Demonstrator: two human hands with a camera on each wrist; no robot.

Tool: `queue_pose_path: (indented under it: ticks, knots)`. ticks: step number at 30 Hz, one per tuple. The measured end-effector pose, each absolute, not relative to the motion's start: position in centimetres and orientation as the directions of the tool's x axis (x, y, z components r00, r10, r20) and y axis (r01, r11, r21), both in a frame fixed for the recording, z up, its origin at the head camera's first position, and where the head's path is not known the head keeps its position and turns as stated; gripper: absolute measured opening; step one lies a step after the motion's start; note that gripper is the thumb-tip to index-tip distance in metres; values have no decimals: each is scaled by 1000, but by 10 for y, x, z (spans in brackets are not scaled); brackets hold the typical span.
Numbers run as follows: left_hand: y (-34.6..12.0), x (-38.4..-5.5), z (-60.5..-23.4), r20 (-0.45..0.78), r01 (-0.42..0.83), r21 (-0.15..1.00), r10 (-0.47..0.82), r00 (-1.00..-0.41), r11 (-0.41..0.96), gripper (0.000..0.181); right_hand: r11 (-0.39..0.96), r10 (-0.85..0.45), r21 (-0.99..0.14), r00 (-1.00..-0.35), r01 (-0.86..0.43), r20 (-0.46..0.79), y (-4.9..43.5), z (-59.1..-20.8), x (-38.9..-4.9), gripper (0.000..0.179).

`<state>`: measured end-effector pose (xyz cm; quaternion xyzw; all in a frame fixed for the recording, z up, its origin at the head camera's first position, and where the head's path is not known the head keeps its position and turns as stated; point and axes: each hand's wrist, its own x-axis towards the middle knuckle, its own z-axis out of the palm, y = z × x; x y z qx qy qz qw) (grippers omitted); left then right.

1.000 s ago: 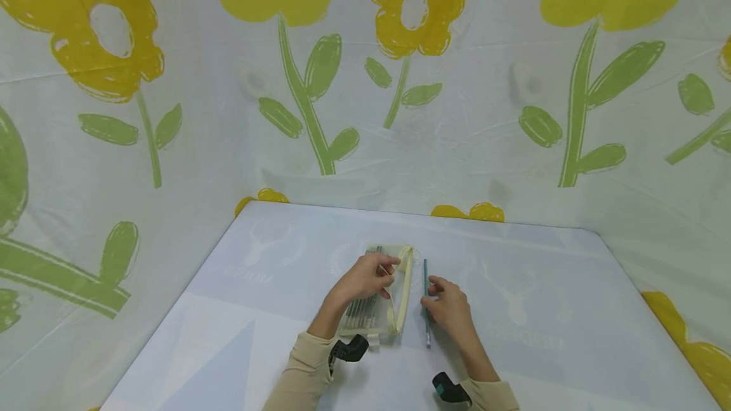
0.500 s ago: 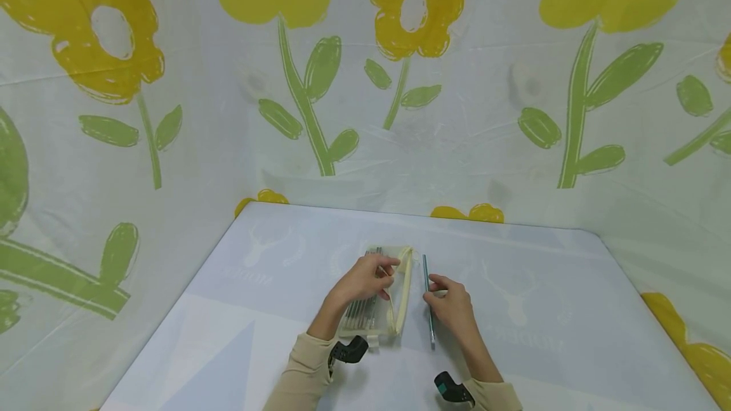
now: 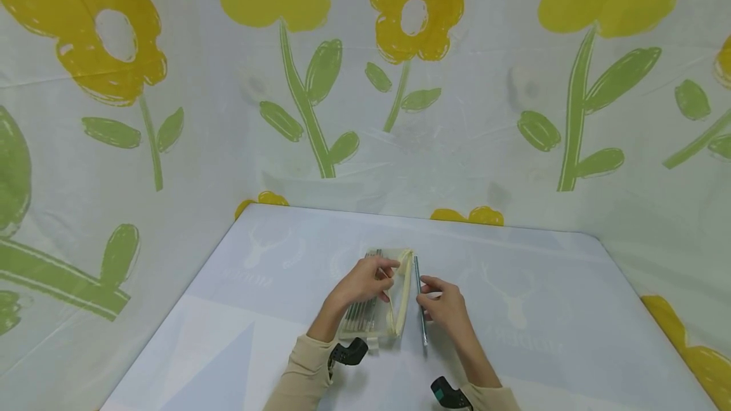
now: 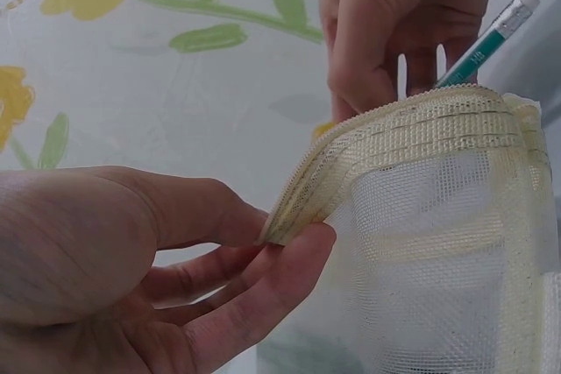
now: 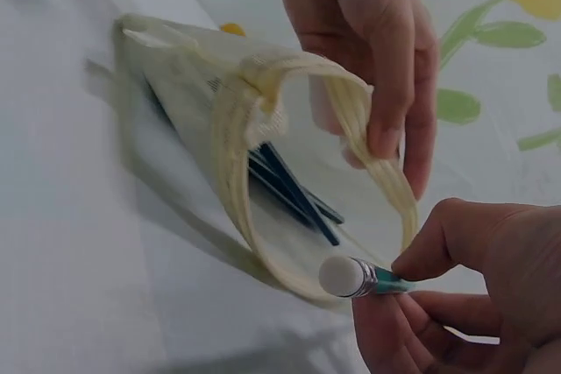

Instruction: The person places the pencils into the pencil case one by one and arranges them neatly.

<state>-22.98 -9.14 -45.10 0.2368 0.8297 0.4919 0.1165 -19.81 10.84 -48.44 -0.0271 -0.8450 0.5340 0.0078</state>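
A cream mesh zipper pouch (image 3: 405, 300) lies on the table, its mouth held apart on the right side. My left hand (image 3: 362, 279) pinches the zipper edge between thumb and fingers, as the left wrist view shows at the pouch's rim (image 4: 412, 133). Several dark green pencils (image 5: 294, 190) lie inside the pouch. Just right of the opening, my right hand (image 3: 447, 305) pinches a green pencil (image 3: 423, 330) with thumb and fingers. Its white eraser (image 5: 340, 277) and silver ferrule point toward the right wrist camera, in front of the pouch mouth.
The pale table (image 3: 525, 360) carries a faint deer print and blue triangles. Behind it and at the sides hangs a white curtain (image 3: 474, 106) with yellow flowers. A black wrist camera (image 3: 349, 352) sits on the left wrist, another (image 3: 448, 393) on the right.
My right hand first shifted the pencil slightly right, then brought it left, closer to the pouch's mouth. My left hand has kept its pinch on the zipper edge.
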Motion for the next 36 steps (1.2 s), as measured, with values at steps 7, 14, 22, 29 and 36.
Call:
queue_pose_path:
  ticks: [7,14,22,29,36]
  knots:
    - [-92,-230,-450,42,285,864,504,-863,415,42,407,13,-913,-1000,17,-13,97,-487,-196,48]
    - [-91,-230,-451,38,278,867,502,-864,413,42,374,20,-927,-999,40,-35,89,-486,-203,48]
    - [-93,-229,-448,46,290,858,499,-866,425,42,315,26,-948,-998,56,-51,79,-480,-213,49]
    - [-93,-229,-447,47,289,861,501,-864,418,42,301,36,-952,-998,61,-52,75,-480,-215,49]
    - [-93,-229,-447,53,287,871,503,-863,400,41,295,37,-954,-999,49,-39,72,-478,-215,49]
